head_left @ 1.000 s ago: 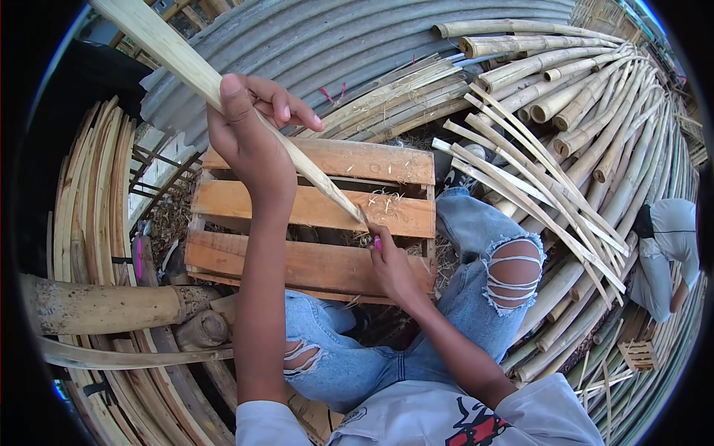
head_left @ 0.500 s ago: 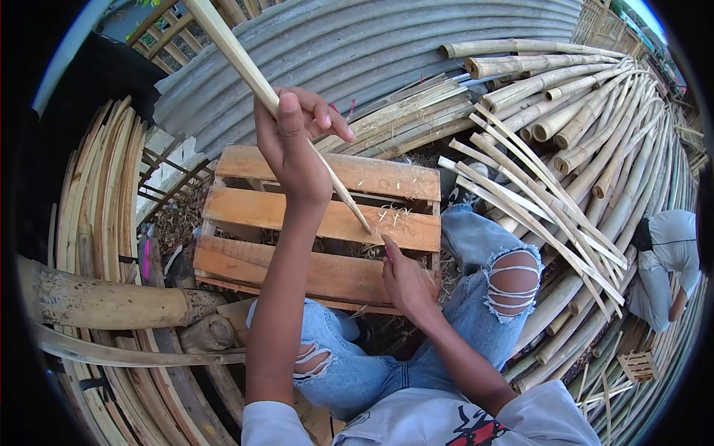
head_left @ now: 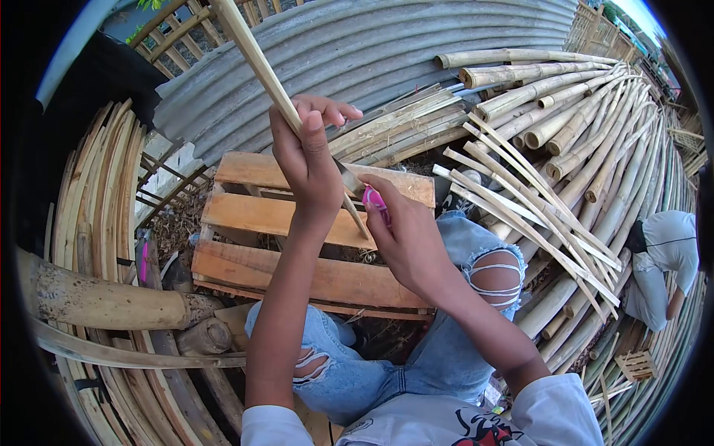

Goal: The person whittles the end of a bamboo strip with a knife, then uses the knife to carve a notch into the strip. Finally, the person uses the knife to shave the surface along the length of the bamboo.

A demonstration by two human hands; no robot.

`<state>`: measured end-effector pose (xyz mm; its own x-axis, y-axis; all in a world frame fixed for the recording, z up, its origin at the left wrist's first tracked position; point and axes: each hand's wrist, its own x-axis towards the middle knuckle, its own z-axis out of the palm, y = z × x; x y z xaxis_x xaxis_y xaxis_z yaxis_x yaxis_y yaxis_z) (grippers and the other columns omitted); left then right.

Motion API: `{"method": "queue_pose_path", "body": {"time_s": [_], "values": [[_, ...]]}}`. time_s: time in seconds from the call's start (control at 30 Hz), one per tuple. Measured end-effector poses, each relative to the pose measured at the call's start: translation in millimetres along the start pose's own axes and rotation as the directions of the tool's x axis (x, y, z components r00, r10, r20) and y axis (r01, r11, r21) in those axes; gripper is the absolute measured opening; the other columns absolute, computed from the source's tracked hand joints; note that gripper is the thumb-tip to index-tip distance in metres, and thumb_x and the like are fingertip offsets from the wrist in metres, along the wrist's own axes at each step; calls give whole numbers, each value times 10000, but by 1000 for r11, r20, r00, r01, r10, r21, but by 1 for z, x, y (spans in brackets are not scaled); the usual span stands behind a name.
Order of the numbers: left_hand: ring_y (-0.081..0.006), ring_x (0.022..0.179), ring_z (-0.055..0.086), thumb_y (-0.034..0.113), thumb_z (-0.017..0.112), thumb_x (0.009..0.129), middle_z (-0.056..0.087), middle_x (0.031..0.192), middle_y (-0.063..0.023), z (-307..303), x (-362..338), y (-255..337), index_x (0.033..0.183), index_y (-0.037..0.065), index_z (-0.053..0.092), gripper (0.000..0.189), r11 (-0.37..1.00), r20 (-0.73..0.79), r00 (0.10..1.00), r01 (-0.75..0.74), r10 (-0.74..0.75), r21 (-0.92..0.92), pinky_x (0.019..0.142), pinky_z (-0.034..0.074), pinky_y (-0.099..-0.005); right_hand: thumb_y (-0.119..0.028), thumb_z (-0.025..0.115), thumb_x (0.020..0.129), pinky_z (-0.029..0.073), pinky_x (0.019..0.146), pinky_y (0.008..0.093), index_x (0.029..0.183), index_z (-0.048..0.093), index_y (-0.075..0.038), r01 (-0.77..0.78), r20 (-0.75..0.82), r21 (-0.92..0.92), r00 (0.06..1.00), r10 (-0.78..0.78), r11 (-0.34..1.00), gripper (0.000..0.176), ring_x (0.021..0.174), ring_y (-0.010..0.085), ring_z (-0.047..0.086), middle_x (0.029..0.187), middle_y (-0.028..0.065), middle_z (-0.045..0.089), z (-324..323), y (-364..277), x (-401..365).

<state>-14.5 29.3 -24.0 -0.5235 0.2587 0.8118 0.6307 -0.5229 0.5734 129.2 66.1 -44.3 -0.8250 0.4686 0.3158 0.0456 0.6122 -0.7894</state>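
My left hand (head_left: 306, 160) is closed around a long, pale bamboo strip (head_left: 256, 61), which slants from the upper left down over the slatted wooden stand (head_left: 290, 269). The strip's lower, tapered end is above the middle slats. My right hand (head_left: 410, 241) grips a knife by its pink handle (head_left: 376, 202). Its metal blade (head_left: 346, 177) lies against the strip just below my left hand, partly hidden by it. My right fingers cover much of the handle.
Split bamboo strips (head_left: 93, 193) stand stacked at the left, near a thick bamboo pole (head_left: 111, 301). Corrugated sheeting (head_left: 357, 59) spans the back. Bamboo poles (head_left: 573, 123) and loose strips (head_left: 535, 201) fill the right, where another person (head_left: 662, 260) bends over.
My right hand has moved up and forward from the strip's lower end, bringing the knife near my left hand. My left hand and the strip have shifted slightly right.
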Motion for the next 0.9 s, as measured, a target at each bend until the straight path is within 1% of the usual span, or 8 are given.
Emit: {"method": "queue_pose_path", "body": {"time_s": [0.1, 0.33, 0.43, 0.5, 0.57, 0.63, 0.77, 0.9], "values": [[-211, 740, 614, 294, 396, 1002, 494, 776, -88, 2, 1, -4, 901, 49, 346, 270, 997, -13, 999, -32, 31, -73, 737, 487, -328, -104, 460, 916, 445, 604, 506, 1279, 412, -2, -69, 84, 22, 994, 67, 997, 380, 648, 415, 588, 686, 237, 592, 6, 0, -4], [-233, 760, 617, 281, 368, 1009, 492, 787, -94, -1, 0, -1, 930, 38, 353, 256, 993, -22, 1000, 20, -23, -114, 771, 507, -382, -94, 473, 892, 447, 537, 513, 1435, 200, -29, -101, 158, -33, 982, 105, 994, 612, 547, 399, 587, 584, 216, 574, 24, -3, -17], [-239, 766, 617, 289, 350, 1013, 496, 798, -100, -1, 1, -2, 936, 33, 354, 267, 995, -52, 998, 23, -28, -101, 790, 511, -404, -72, 454, 903, 417, 561, 529, 1444, 237, -68, -104, 109, -146, 987, 121, 984, 583, 542, 410, 563, 602, 243, 562, 36, 3, -24], [-241, 768, 618, 296, 340, 1014, 501, 803, -101, -2, 3, -3, 936, 35, 354, 273, 996, -59, 998, 28, -33, -85, 810, 510, -424, -101, 504, 855, 478, 541, 489, 1451, 184, -32, -200, 276, -317, 916, 292, 927, 681, 520, 391, 581, 554, 186, 575, 47, 23, -26], [-247, 776, 622, 297, 342, 1015, 511, 815, -103, -4, 1, -4, 934, 37, 354, 272, 997, -69, 996, 46, -51, -64, 806, 507, -422, -105, 492, 865, 475, 528, 488, 1448, 201, -34, -195, 267, -265, 926, 266, 944, 656, 515, 396, 579, 552, 191, 571, 44, 24, -25], [-256, 808, 629, 297, 352, 1013, 521, 828, -102, -3, -1, -5, 937, 41, 352, 267, 998, -67, 996, 55, -57, -35, 822, 497, -417, -111, 466, 882, 475, 510, 490, 1448, 196, -34, -74, 83, 51, 994, 69, 996, 632, 512, 402, 580, 546, 199, 565, 34, 3, -16], [-266, 869, 631, 289, 371, 1009, 526, 837, -99, 3, 3, -3, 942, 49, 346, 250, 998, -75, 996, -49, 47, -28, 882, 464, -443, -96, 458, 897, 440, 524, 523, 1444, 179, -26, -302, 157, -133, 934, 321, 944, 618, 514, 410, 569, 554, 216, 554, 68, 36, -33], [-266, 873, 629, 271, 387, 1004, 525, 836, -105, 4, -2, -3, 940, 49, 343, 236, 999, -99, 994, -42, 43, 6, 882, 464, -447, -71, 425, 920, 426, 531, 540, 1437, 173, -25, -176, 79, 214, 984, 162, 961, 577, 541, 436, 564, 589, 244, 553, 46, 11, -18]]}}
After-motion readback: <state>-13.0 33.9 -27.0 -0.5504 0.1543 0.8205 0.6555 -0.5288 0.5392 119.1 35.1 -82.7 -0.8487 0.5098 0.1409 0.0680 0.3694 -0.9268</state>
